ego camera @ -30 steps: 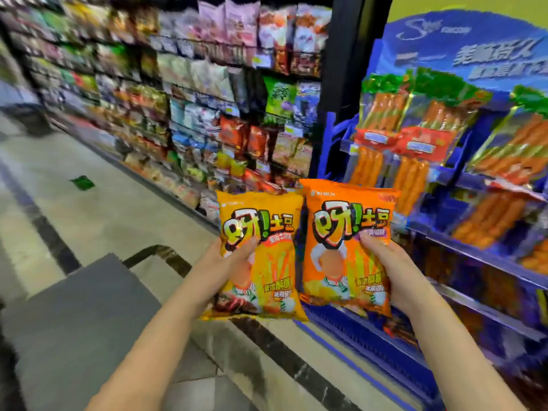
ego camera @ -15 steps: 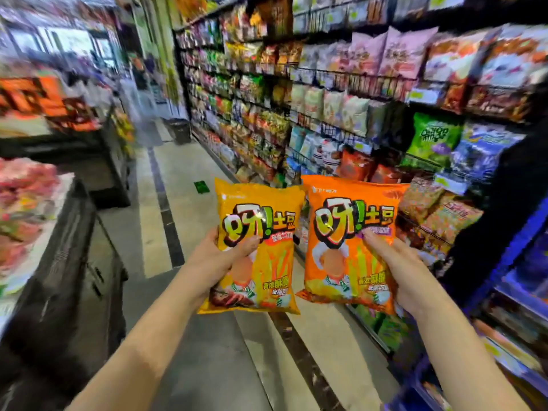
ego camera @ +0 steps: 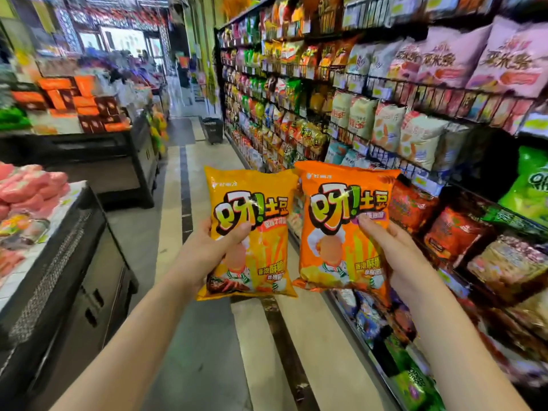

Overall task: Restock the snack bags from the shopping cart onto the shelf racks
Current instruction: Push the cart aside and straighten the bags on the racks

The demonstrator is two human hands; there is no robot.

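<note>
While our left hand (ego camera: 207, 250) grips the yellow bag (ego camera: 252, 232) and our right hand (ego camera: 394, 256) the orange bag (ego camera: 344, 229) over the aisle, beside the shelf racks (ego camera: 385, 84), neither's shelved yet; cart unseen.

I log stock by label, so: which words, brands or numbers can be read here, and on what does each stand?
"呀!土豆": big logo on the yellow bag, held in the left hand.
"呀!土豆": same logo on the orange bag, held in the right hand.
"香浓酥": low on both bags; the ending is unclear.
Small print atop both bags, pink bags, price tags: too blurred to read.
</note>
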